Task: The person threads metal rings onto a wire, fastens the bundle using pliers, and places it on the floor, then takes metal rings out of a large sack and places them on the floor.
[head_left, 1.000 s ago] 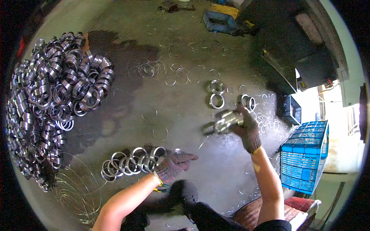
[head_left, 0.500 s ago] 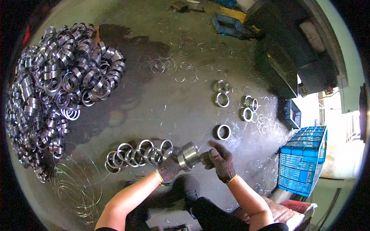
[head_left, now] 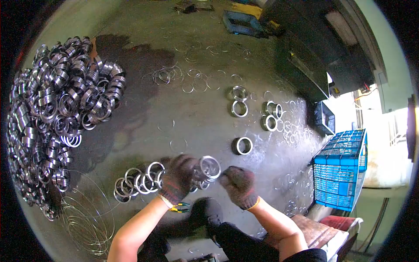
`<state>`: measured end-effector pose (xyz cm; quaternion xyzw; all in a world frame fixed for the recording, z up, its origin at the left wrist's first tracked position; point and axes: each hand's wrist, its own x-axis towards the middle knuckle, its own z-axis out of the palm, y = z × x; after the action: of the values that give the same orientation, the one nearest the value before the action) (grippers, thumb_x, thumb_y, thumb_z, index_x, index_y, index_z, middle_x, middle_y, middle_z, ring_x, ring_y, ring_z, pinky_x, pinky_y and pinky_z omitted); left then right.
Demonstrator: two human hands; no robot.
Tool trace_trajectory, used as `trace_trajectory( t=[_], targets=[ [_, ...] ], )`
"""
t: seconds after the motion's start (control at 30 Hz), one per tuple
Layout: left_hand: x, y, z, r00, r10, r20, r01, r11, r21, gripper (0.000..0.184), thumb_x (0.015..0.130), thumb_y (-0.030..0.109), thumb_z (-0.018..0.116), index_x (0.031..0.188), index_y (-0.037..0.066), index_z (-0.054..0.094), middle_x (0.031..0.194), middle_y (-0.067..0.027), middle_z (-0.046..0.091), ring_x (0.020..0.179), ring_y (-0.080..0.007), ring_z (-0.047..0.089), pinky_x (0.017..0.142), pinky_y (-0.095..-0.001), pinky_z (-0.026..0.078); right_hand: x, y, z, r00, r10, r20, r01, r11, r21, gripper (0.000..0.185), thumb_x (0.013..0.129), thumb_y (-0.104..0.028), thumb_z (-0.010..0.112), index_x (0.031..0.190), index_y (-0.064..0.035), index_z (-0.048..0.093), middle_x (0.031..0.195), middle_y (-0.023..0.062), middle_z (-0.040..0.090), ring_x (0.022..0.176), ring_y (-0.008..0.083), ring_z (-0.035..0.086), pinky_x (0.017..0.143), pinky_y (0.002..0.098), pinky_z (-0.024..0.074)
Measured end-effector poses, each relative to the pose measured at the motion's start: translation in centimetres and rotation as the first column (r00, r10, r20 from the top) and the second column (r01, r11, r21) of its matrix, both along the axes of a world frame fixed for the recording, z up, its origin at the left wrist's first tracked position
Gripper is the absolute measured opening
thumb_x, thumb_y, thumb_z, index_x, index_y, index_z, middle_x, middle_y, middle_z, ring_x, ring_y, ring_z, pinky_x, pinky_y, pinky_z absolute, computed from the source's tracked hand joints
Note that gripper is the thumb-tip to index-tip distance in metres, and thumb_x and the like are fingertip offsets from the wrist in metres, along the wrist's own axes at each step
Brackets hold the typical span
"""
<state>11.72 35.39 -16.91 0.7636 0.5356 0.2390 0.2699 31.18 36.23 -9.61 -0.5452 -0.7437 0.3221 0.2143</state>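
Left hand partly hides rings; 1 tool, probably pliers, nearby.

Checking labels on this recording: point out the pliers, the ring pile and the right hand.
Pliers (head_left: 179, 210): head view, on a yellow handle.
Ring pile (head_left: 56, 107): head view, near its middle.
Right hand (head_left: 239, 185): head view, on its gloved middle.

Cannot separate the fingers of the left hand: badly blurred. Cannot confirm contact with the tilted ring at the fingertips. Cannot see inside the curled right hand. Cannot count the row of rings: partly hidden by the left hand. Cannot see one end of the pliers, lost behind the left wrist. Cannot follow the right sleeve past the bottom edge.
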Motion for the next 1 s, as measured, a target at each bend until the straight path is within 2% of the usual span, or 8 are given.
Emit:
trace_trajectory(
  t=[0.13,0.17,0.23,0.33,0.37,0.4,0.77,1.0],
  targets=[
    [4.2,-2.1,-3.6,0.935,-0.178,0.307,0.181,0.983,0.017,0.024,0.082,0.005,0.055,0.106,0.009,0.06,0.109,-0.0114,0.06,0.102,-0.0263,0.057,0.088,-0.0374,0.044,0.3,0.6,-3.4,0.965,-0.073,-0.251,0.053,0.995,-0.085,0.021,0.084,-0.022,0.059,0.079,-0.0019,0.06,0.066,0.0086,0.058,0.057,0.0239,0.055,0.054,0.0341,0.0439],
    [4.7,-2.7,-7.7,0.725,-0.032,0.688,0.203,0.965,-0.169,0.021,0.083,0.005,0.053,0.102,0.009,0.062,0.103,-0.0114,0.063,0.094,-0.0243,0.061,0.082,-0.0348,0.048,1.2,0.5,-4.9,0.903,-0.196,-0.382,0.129,0.972,-0.194,0.024,0.085,-0.025,0.058,0.082,-0.0018,0.061,0.066,0.0054,0.059,0.057,0.0197,0.055,0.055,0.0331,0.0446],
    [4.4,-0.4,-4.9,0.647,0.264,0.716,0.267,0.801,-0.536,0.018,0.084,0.009,0.053,0.098,0.008,0.063,0.096,-0.0108,0.064,0.091,-0.0221,0.062,0.079,-0.0323,0.049,2.7,3.2,-5.7,0.544,-0.612,-0.575,0.323,0.785,-0.529,0.03,0.085,-0.032,0.06,0.086,-0.0018,0.062,0.068,0.002,0.058,0.061,0.0134,0.054,0.058,0.0291,0.0453],
    [3.6,1.5,-3.8,0.805,0.078,0.588,0.127,0.946,-0.298,0.018,0.084,0.011,0.052,0.099,0.007,0.062,0.097,-0.0092,0.063,0.091,-0.0215,0.062,0.078,-0.0303,0.05,8.7,5.9,-11.2,0.812,-0.497,-0.306,0.45,0.867,-0.215,0.034,0.081,-0.035,0.062,0.096,-0.0052,0.063,0.081,0.0062,0.063,0.074,0.0176,0.058,0.066,0.0318,0.0458],
    [3.6,1.7,-4.3,0.814,0.058,0.577,0.09,0.97,-0.224,0.018,0.084,0.011,0.051,0.099,0.007,0.061,0.099,-0.0087,0.063,0.091,-0.0218,0.062,0.078,-0.0302,0.05,10.1,5.7,-13.0,0.91,-0.298,0.288,0.319,0.947,-0.029,0.037,0.079,-0.037,0.062,0.102,-0.0081,0.062,0.09,0.007,0.063,0.084,0.0215,0.057,0.074,0.0366,0.044],
    [3.7,1.6,-4.5,0.79,0.103,0.605,0.104,0.949,-0.298,0.018,0.085,0.011,0.051,0.099,0.006,0.061,0.102,-0.0081,0.063,0.091,-0.0225,0.061,0.079,-0.031,0.049,11.2,5.5,-14.6,0.598,-0.081,0.798,0.092,0.995,0.031,0.041,0.077,-0.038,0.062,0.108,-0.011,0.061,0.1,0.0078,0.063,0.094,0.0254,0.056,0.081,0.0414,0.0421],
    [3.5,1.8,-5.6,0.709,0.265,0.654,0.216,0.801,-0.559,0.02,0.085,0.016,0.055,0.101,0.009,0.063,0.095,-0.0066,0.066,0.091,-0.0214,0.063,0.083,-0.0311,0.048,10.5,16.5,-17.4,0.632,-0.324,0.704,0.006,0.911,0.413,0.036,0.079,-0.033,0.057,0.105,-0.0085,0.059,0.115,0.0153,0.057,0.109,0.0323,0.05,0.096,0.0487,0.0323],
    [3.2,2.8,-4.5,0.796,0.097,0.598,0.229,0.866,-0.445,0.021,0.085,0.014,0.056,0.104,0.007,0.061,0.102,-0.0069,0.064,0.097,-0.0228,0.061,0.083,-0.0325,0.048,7.6,19.7,-17.9,0.627,-0.191,0.756,0.223,0.973,0.061,0.026,0.079,-0.022,0.056,0.1,-0.0079,0.063,0.106,0.0153,0.062,0.098,0.0348,0.059,0.083,0.0426,0.0478]
  ],
)
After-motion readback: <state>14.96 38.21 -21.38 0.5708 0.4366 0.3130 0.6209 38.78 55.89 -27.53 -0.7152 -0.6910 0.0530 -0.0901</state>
